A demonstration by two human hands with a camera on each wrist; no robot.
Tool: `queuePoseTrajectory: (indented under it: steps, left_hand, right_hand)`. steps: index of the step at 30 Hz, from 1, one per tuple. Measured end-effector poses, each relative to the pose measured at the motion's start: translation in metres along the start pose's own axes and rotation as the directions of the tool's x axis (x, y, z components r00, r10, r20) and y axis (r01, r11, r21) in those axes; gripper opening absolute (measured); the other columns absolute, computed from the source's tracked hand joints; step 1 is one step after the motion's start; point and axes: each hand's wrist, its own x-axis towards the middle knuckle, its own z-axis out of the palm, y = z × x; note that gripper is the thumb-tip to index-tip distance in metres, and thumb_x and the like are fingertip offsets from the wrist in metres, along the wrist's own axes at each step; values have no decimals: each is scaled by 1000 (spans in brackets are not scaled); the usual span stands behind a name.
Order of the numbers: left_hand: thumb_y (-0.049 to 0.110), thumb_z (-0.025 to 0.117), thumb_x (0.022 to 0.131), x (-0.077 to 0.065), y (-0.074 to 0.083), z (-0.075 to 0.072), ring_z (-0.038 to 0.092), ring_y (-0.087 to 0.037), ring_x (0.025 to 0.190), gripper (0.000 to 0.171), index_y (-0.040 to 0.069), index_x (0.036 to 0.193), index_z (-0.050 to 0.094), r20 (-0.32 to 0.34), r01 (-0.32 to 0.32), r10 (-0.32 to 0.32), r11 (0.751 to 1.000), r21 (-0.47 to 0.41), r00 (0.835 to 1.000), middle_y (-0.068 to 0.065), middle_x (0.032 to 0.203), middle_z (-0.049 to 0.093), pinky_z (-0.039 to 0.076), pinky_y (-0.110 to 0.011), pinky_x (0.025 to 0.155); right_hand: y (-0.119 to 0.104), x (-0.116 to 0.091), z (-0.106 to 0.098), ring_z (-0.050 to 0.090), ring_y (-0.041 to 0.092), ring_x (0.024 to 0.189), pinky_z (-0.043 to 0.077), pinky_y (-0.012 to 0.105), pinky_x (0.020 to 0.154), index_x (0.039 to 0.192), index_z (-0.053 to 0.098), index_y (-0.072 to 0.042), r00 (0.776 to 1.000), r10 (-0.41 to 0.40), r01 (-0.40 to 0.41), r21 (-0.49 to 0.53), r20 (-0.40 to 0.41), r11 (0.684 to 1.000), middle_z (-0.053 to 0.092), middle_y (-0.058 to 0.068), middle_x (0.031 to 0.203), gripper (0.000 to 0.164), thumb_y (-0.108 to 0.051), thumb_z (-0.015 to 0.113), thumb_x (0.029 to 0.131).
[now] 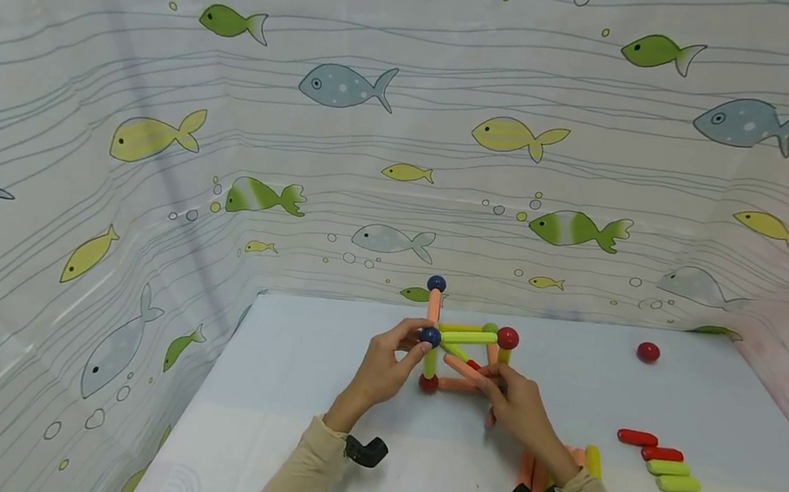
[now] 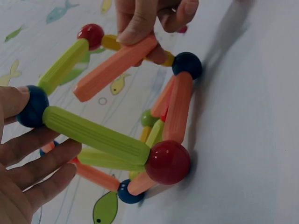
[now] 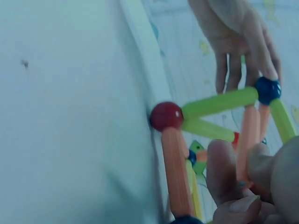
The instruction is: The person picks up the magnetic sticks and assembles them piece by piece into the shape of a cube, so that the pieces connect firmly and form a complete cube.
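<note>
A frame of colored rods and balls stands on the table. My left hand [image 1: 378,372] pinches the blue ball [image 2: 32,106] at its upper near corner, the other fingers spread beneath. From that ball, one light green rod [image 2: 98,135] runs down to a glossy red ball [image 2: 168,162], and another leads across to a second red ball [image 1: 508,338]. My right hand [image 1: 522,407] pinches a loose orange rod [image 2: 112,70] by one end, in front of the frame's open side. The rod's free end points toward the held blue ball, with a gap between them in the left wrist view.
Right of the frame lie red rods [image 1: 638,437] and light green rods [image 1: 677,484]. Several orange rods [image 1: 527,471] and a yellow rod [image 1: 593,460] sit partly hidden under my right wrist. A single red ball [image 1: 648,352] rests at the back right. Fish-patterned cloth [image 1: 401,197] hangs behind.
</note>
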Motion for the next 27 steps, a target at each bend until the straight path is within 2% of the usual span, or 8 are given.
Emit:
queuePoseTrajectory:
  steps: [5,7,10,15,20,25,27]
  left_hand:
    - [18,64,107,-1,1,-1,74,-21,103,32,11,139,63,6,22,-22,1000,-3,1000,-8,120,76,62,-32,90]
    - [18,64,107,-1,1,-1,74,-22,103,32,11,139,63,7,22,-22,1000,-1,1000,-8,119,76,62,-33,90]
    - [18,64,107,-1,1,-2,75,-21,104,33,11,139,63,12,26,-26,1000,-1,1000,-7,119,76,62,-32,90]
    - [19,64,108,0,1,-3,75,-21,106,33,14,140,63,19,34,-34,999,-8,999,-7,121,76,62,-34,92]
    - [15,68,105,1,0,1,75,-22,103,36,11,140,61,13,32,-32,999,-24,999,-8,118,76,63,-39,90]
    - [11,78,97,1,0,11,76,-26,101,47,2,138,57,-22,10,-11,998,-62,1000,-11,115,76,64,-42,88]
    - [10,80,96,1,-1,16,77,-26,101,48,1,136,55,-46,16,-20,996,-82,999,-13,114,76,64,-38,87]
  right_hand:
    - [-7,0,14,62,14,45,49,24,53,121,65,2,997,44,-40,60,-69,997,75,22,100,21,-12,64,106]
    - [-11,0,19,62,13,44,49,25,51,123,65,2,995,36,-29,78,-96,997,76,22,107,21,-10,64,106]
    - [-15,1,25,62,11,43,47,25,47,123,65,1,991,24,-13,86,-131,996,77,22,109,21,-10,65,106]
    - [-19,2,31,63,14,44,45,25,44,124,64,-1,986,49,-32,107,-158,994,75,23,106,24,-15,66,106]
    - [-22,0,34,63,16,45,45,25,44,127,64,-1,981,70,-52,101,-182,993,74,23,101,24,-11,67,105]
    - [-21,3,41,60,8,42,46,25,44,122,69,-1,966,-9,18,32,-258,999,76,20,89,25,-12,73,100]
    - [-20,5,43,59,5,41,47,24,45,121,70,-2,958,-51,50,-13,-282,999,75,18,83,25,-14,75,99]
